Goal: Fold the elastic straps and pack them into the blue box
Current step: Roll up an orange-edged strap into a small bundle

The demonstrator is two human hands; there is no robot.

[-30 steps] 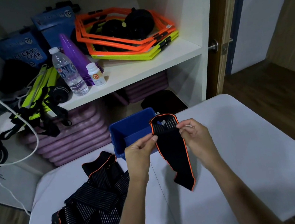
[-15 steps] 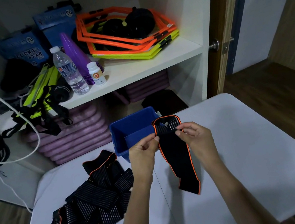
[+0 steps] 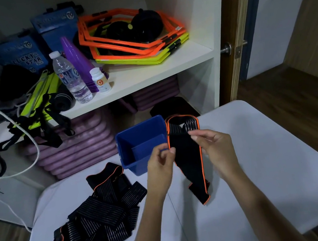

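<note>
A black elastic strap (image 3: 188,157) with orange edging hangs above the white table (image 3: 277,163), its top folded over into a loop. My left hand (image 3: 159,166) pinches the strap's left edge and my right hand (image 3: 215,148) pinches its right edge. Just behind my left hand stands the blue box (image 3: 136,141), open and with nothing visible inside. A heap of several more black and orange straps (image 3: 94,217) lies on the table at the left.
Behind the table a white shelf (image 3: 146,74) carries a water bottle (image 3: 70,80), a small white bottle (image 3: 100,81), a purple cone, orange and yellow hexagon frames (image 3: 136,42) and blue packets. Purple mats are stacked below. A white cord hangs at left; a door stands at right.
The strap has been drawn downward through my fingers, so its free end hangs lower near the table. Both hands keep pinching it beside the blue box.
</note>
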